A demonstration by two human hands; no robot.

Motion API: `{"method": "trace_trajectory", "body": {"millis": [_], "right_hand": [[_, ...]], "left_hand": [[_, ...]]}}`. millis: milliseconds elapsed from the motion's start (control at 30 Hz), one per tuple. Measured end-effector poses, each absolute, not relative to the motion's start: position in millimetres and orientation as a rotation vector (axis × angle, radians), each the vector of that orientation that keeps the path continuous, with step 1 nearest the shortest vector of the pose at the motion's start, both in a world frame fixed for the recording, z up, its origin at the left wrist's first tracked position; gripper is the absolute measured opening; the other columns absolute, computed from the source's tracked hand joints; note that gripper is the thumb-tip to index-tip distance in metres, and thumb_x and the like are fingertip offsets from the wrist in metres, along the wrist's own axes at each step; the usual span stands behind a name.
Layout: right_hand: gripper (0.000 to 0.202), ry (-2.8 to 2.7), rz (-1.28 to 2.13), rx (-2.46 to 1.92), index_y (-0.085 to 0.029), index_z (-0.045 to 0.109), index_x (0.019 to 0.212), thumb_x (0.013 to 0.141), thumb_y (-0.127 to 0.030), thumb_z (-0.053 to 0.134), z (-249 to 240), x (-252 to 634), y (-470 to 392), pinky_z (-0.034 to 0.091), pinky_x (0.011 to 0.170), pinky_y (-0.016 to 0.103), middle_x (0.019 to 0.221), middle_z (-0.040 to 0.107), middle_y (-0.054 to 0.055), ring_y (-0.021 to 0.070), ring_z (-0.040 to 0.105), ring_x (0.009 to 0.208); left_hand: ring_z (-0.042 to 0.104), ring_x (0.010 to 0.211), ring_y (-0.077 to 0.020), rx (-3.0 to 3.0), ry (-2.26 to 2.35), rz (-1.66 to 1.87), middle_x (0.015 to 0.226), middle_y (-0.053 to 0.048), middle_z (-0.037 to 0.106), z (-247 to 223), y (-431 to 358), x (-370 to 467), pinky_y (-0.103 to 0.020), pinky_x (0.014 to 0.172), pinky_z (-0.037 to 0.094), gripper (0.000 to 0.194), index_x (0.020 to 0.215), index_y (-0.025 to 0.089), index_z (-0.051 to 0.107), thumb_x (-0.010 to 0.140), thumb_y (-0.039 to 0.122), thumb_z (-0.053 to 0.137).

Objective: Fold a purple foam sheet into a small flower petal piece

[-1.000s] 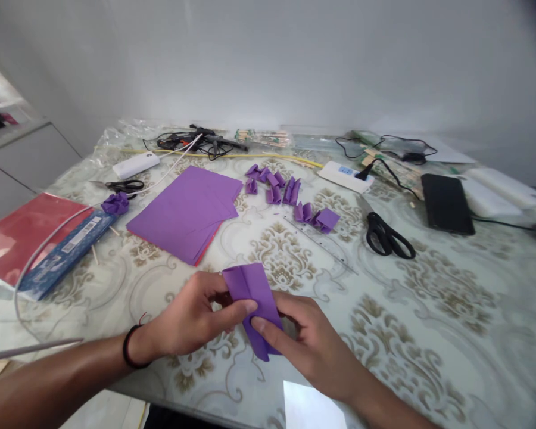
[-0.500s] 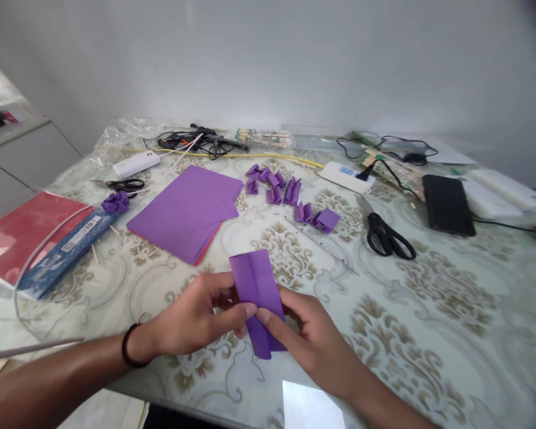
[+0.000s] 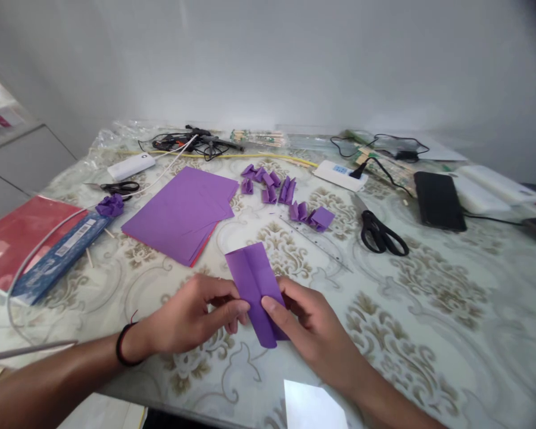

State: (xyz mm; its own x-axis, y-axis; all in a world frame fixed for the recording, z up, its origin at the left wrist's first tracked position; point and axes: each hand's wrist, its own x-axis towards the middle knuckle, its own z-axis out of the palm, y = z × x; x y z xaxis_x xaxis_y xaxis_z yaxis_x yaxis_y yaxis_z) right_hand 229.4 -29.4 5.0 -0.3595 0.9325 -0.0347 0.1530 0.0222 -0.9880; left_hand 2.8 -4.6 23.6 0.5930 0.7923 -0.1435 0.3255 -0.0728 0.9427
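L grip (image 3: 199, 313) & R grip (image 3: 312, 325) hold folded purple ppr (image 3: 252, 277) over tbl (image 3: 330, 286).

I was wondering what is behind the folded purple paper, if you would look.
The left hand and right hand reach partly behind the folded purple paper, above the patterned tabletop. How far they reach there, and whether they meet, is covered.

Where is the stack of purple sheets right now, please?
In the head view, the stack of purple sheets lies left of centre on the table, beyond the left hand, between the red-and-blue packet and the small folded purple pieces.
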Motion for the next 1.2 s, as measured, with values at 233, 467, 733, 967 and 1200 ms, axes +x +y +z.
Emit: {"method": "trace_trajectory", "body": {"millis": [233, 467, 733, 967, 1200], "right_hand": [[0.024, -1.530, 1.416, -1.118, -0.022, 0.066, 0.089, 0.101, -0.043, 0.065, 1, 231, -29, 0.056, 0.072, 0.029, 0.085, 0.064, 0.002, 0.0201, 0.065, 0.081], [0.015, -1.500, 1.496, -1.104, -0.023, 0.072, 0.103, 0.100, -0.038, 0.068, -2, 226, -33, 0.060, 0.078, 0.032, 0.090, 0.074, 0.004, 0.0211, 0.071, 0.083], [0.019, -1.451, 1.548, -1.112, -0.021, 0.073, 0.105, 0.098, -0.039, 0.071, -6, 223, -35, 0.063, 0.079, 0.033, 0.096, 0.079, 0.006, 0.0239, 0.077, 0.089], [0.060, -1.493, 1.345, -1.111, -0.034, 0.056, 0.140, 0.088, -0.022, 0.082, 0, 249, -13, 0.060, 0.090, 0.032, 0.117, 0.072, 0.003, 0.0193, 0.073, 0.100], [0.034, -1.885, 1.188, -1.008, -0.031, 0.077, 0.117, 0.086, -0.018, 0.082, -3, 251, -3, 0.056, 0.092, 0.033, 0.120, 0.071, 0.004, 0.0218, 0.070, 0.108]], "left_hand": [[0.067, 0.068, -0.0136, 1.810, 0.941, 0.608, 0.075, -0.001, 0.072, 20, -4, 2, -0.023, 0.066, 0.049, 0.030, 0.090, 0.017, 0.070, 0.108, 0.034, 0.055], [0.070, 0.081, -0.0191, 1.895, 0.928, 0.514, 0.094, -0.005, 0.073, 15, -10, 4, -0.028, 0.072, 0.055, 0.018, 0.106, 0.019, 0.061, 0.100, 0.035, 0.068], [0.068, 0.080, -0.0174, 1.752, 0.950, 0.563, 0.094, -0.001, 0.070, 11, -14, 5, -0.029, 0.076, 0.057, 0.056, 0.144, 0.024, 0.044, 0.094, 0.019, 0.068], [0.067, 0.084, -0.0204, 1.960, 0.975, 0.325, 0.113, -0.007, 0.074, 21, -2, 0, -0.032, 0.076, 0.054, 0.055, 0.142, 0.022, 0.052, 0.088, 0.015, 0.056], [0.059, 0.071, -0.0146, 1.943, 0.958, 0.251, 0.101, -0.001, 0.071, 21, 5, -6, -0.026, 0.066, 0.046, 0.048, 0.137, 0.024, 0.058, 0.090, 0.016, 0.058]]}}
